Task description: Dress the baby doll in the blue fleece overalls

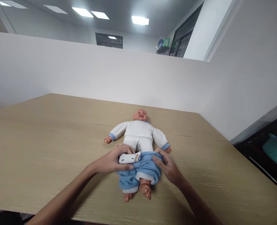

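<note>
A baby doll (138, 129) lies on its back on the table, head away from me and feet toward me. It has a white body with blue cuffs at the wrists. Blue pants (148, 164) with white leg cuffs are bunched around its lower legs, and both feet stick out. My left hand (117, 158) grips the waistband at the left, beside a white patch with black and orange marks. On the right side, my right hand (168, 165) pinches the waistband between thumb and fingers. White cloth shows on the thighs above the pants.
The wooden table (70, 137) spreads out around the doll. A white partition (105, 72) stands behind its far edge. At the right, beyond the table edge, a dark rack (255, 148) holds a teal cloth item (275, 151).
</note>
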The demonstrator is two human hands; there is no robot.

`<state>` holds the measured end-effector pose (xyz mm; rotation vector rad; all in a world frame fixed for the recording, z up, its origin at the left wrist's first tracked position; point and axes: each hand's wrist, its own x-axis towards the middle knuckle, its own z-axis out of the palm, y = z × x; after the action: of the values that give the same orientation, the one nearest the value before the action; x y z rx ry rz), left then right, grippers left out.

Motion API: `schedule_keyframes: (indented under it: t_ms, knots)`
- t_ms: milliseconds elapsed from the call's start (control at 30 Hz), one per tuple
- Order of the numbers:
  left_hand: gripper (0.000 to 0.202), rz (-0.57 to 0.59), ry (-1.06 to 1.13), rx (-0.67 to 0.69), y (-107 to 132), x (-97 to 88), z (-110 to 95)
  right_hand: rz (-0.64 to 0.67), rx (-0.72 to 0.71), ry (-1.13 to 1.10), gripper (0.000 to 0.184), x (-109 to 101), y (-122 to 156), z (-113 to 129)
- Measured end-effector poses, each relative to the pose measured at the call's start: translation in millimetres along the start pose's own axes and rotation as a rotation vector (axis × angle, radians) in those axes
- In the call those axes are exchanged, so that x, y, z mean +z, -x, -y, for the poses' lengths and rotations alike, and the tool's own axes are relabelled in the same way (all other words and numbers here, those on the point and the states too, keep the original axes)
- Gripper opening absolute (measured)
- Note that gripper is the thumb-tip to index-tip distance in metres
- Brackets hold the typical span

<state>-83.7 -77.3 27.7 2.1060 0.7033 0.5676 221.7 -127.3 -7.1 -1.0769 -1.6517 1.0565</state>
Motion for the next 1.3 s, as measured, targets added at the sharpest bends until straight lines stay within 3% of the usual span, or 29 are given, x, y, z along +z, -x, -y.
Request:
schedule_keyframes:
  t_ms: [167,267,333,467,567,733,933,1100,1200,1300]
  knots:
    - [0.045,-0.183,0.215,-0.142,-19,-0.6,17,-0.131,0.076,-0.131,0.040,2,-46,-29]
    - [0.045,-0.253,0.224,-0.181,-19,-1.1,28,-0.149,0.119,-0.171,0.040,5,-52,-48]
    - [0.043,-0.215,0.227,-0.230,-12,-1.7,36,-0.163,0.154,-0.206,0.039,7,-47,-56]
    - [0.047,-0.112,0.385,-0.274,5,0.3,53,-0.112,0.213,-0.248,0.035,5,-36,-51]
    - [0.046,-0.205,0.427,-0.285,5,1.2,55,-0.021,0.173,-0.163,0.031,-2,-39,-34]
    - [0.036,-0.281,0.289,-0.181,-26,-19.1,45,-0.038,0.070,-0.019,0.025,-16,-71,-16]
    - [0.043,-0.327,0.180,-0.210,-65,-42.4,58,-0.240,0.125,-0.080,0.036,-15,-111,-49]
    - [0.046,-0.370,0.045,-0.281,-52,-32.5,84,-0.292,0.185,-0.058,0.044,-7,-89,-72]
    - [0.043,-0.317,0.158,-0.298,-34,-25.2,98,-0.276,0.215,-0.096,0.043,-6,-70,-78]
    - [0.038,-0.348,0.371,-0.314,-29,-17.7,107,-0.292,0.262,-0.205,0.044,-3,-64,-86]
